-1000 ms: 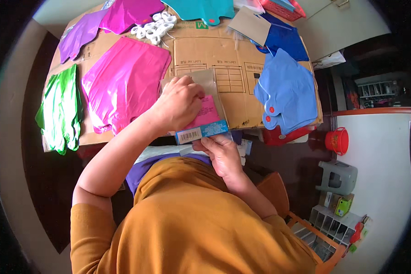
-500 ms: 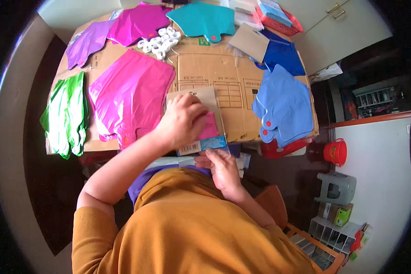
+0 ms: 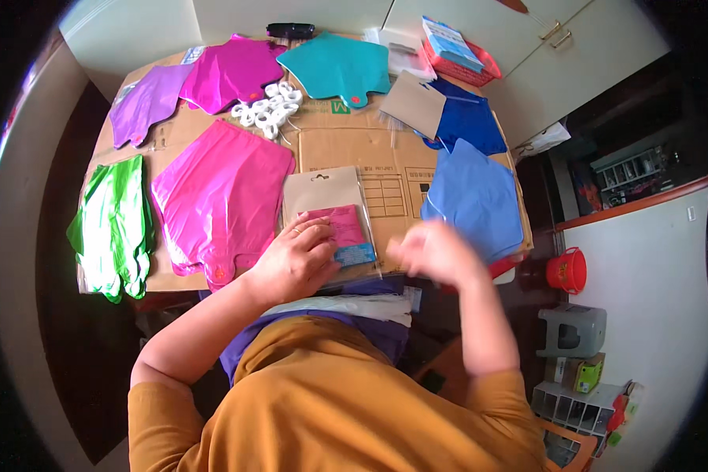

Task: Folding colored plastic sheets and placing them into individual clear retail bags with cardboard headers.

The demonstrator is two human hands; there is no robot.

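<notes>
A clear packet [image 3: 322, 189] with a brown backing card lies at the table's near edge. Inside it show a folded pink foil piece [image 3: 342, 224] and a blue strip along the bottom. My left hand [image 3: 297, 256] lies over the packet's lower left part, fingers curled onto it. To the right of the packet, my right hand [image 3: 439, 253] is raised and smeared by motion, so its fingers are unclear. Beside it lie flat light-blue foil balloons [image 3: 476, 200], partly covered by that hand. A large flat pink foil balloon [image 3: 224, 197] lies left of the packet.
Cardboard [image 3: 330, 145] covers the table. Around it lie green [image 3: 114, 224], lilac [image 3: 149, 102], magenta [image 3: 232, 75], teal [image 3: 334, 67] and dark-blue [image 3: 472, 118] foil balloons. White ribbon rolls [image 3: 269, 108], a brown card [image 3: 414, 105] and a red basket [image 3: 484, 72] are farther back.
My right hand has left the packet's lower edge and swung up to the right. My left hand has slid to the packet's lower left, uncovering the card's top. The view has tilted up.
</notes>
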